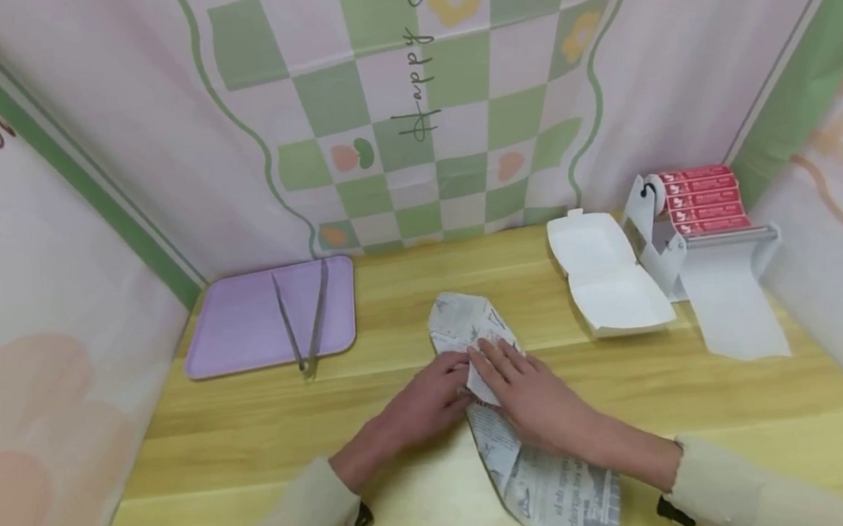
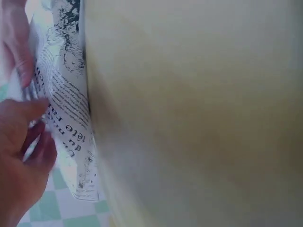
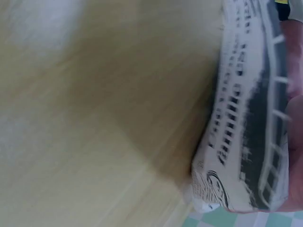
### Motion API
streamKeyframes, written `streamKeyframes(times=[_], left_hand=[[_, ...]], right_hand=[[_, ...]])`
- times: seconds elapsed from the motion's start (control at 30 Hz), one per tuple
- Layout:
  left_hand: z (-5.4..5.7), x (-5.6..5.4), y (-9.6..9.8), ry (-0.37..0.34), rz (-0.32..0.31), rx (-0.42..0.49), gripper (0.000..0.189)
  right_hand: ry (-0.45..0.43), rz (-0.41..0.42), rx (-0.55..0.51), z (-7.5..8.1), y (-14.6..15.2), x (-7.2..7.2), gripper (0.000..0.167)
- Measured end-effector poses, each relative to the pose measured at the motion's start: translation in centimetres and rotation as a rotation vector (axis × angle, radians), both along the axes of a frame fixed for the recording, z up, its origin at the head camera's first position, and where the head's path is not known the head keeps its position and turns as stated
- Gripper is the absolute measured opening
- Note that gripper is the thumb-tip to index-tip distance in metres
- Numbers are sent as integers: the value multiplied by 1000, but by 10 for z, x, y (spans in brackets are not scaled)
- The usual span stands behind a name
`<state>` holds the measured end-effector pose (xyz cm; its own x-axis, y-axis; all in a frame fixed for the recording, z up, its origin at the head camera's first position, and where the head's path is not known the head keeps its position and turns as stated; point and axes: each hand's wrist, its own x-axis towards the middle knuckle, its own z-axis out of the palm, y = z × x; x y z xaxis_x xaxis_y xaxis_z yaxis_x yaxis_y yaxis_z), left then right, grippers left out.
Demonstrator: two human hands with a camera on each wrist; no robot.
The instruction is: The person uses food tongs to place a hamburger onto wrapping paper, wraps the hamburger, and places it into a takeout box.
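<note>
A folded sheet of newsprint wrapping paper [image 1: 562,489] lies lengthwise on the table, its near end spreading wider toward me. My left hand [image 1: 427,398] is at the left side of the fold, fingers bent. In the left wrist view, that hand [image 2: 21,151] pinches the printed paper [image 2: 71,101] between thumb and fingers. Across the top of the fold rests my right hand [image 1: 542,399], its fingers extended and pressing the paper. The right wrist view shows the loose paper [image 3: 236,118] covering most of the right hand. Whether anything is wrapped inside is hidden.
At the back left, metal tongs [image 1: 314,327] lie across a lilac tray [image 1: 239,329]. An opened white takeaway box [image 1: 616,300] sits at the back right. Beside it stands a dispenser [image 1: 666,262] with a roll of red labels [image 1: 705,200], its pale strip hanging forward. Curtains [image 1: 391,90] enclose the table.
</note>
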<state>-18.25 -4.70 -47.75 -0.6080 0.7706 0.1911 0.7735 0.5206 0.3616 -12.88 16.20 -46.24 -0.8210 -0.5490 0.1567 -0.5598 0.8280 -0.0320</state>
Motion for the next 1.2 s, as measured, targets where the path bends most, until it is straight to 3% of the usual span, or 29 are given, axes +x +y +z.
streamKeyframes(times=[0.1, 0.17, 0.23, 0.37, 0.43, 0.5, 0.7, 0.8, 0.87, 0.93, 1.03, 1.1, 1.17, 1.2], left_hand=[[0, 1, -2, -70, 180, 4, 39], [-1, 1, -2, -180, 267, 21, 47], [-2, 2, 0, -389, 321, 101, 58], [-8, 3, 6, -934, 404, 397, 54], [-10, 4, 9, -1111, 438, 519, 50], [-12, 5, 13, -1190, 438, 589, 39], [-17, 3, 19, -1238, 376, 710, 32], [-18, 5, 18, -1257, 391, 749, 32], [-17, 6, 17, -1203, 425, 743, 31], [-14, 10, 14, -1032, 458, 670, 29], [-9, 15, 12, -595, 447, 433, 36], [-4, 20, 13, -291, 398, 245, 40], [-1, 23, 16, -71, 314, 120, 41], [0, 25, 18, -7, 273, 76, 40]], right_hand=[[22, -13, 71, -6, 0, -1, 67], [57, -6, 93, -9, 1, -2, 65], [88, 2, 93, -11, 1, -2, 64], [89, 14, 76, -13, 3, -2, 65], [77, 21, 69, -13, 3, -2, 66], [70, 31, 61, -13, 3, -2, 67], [78, 106, 61, -13, 2, -3, 68], [48, 106, 54, -15, 3, -3, 68], [12, 93, 38, -17, 4, -4, 70], [-25, 82, 20, -18, 6, -4, 76], [-57, 82, -3, -16, 7, -4, 88], [-82, 80, -14, -14, 8, -4, 94], [-127, 77, -42, -11, 8, -3, 99], [-165, 73, -75, -9, 9, -2, 100]])
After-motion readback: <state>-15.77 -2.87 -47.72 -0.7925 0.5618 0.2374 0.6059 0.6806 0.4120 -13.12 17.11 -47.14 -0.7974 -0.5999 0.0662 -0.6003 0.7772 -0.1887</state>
